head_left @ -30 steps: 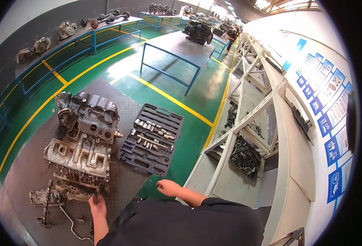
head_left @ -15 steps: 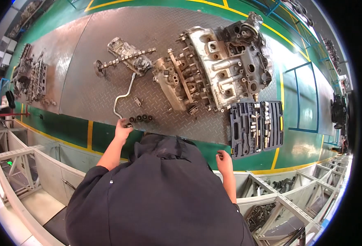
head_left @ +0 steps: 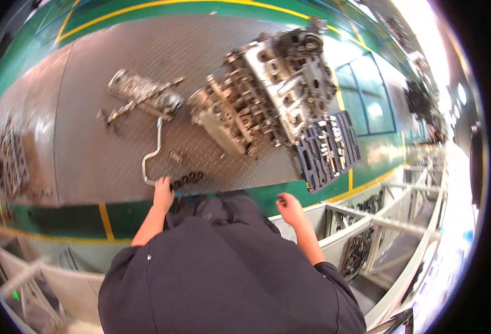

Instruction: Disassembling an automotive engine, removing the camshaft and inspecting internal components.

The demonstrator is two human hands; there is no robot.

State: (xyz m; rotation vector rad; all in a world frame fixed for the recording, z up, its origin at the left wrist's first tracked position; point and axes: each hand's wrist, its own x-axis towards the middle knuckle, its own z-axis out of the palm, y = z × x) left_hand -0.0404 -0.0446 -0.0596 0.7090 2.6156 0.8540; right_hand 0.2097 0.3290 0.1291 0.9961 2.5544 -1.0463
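Note:
My left hand (head_left: pixel 163 192) is at the near table edge, fingers closed on a small black round part at the end of a row of similar black round parts (head_left: pixel 192 176). Beside those fingers ends a bent silvery rod (head_left: pixel 145 165), shaped like a speed brace. Its other end reaches the grimy metal casting (head_left: pixel 134 89), over which a camshaft (head_left: pixel 140 100) lies. My right hand (head_left: pixel 290 207) hangs off the table in front of me, fingers curled round something small and dark that I cannot make out. A small metal piece (head_left: pixel 176 156) lies behind the row.
A large engine block (head_left: pixel 290 83) with a dirty cylinder head (head_left: pixel 223 125) beside it occupies the table's right part. An open socket set case (head_left: pixel 312 153) sits at the right edge. More engine parts (head_left: pixel 3 158) lie far left. Metal-framed shelving (head_left: pixel 404 231) stands behind me at right.
The whole view has turned, so table and engine parts appear shifted left. My left hand remains by the black parts and my right hand remains off the table, still curled.

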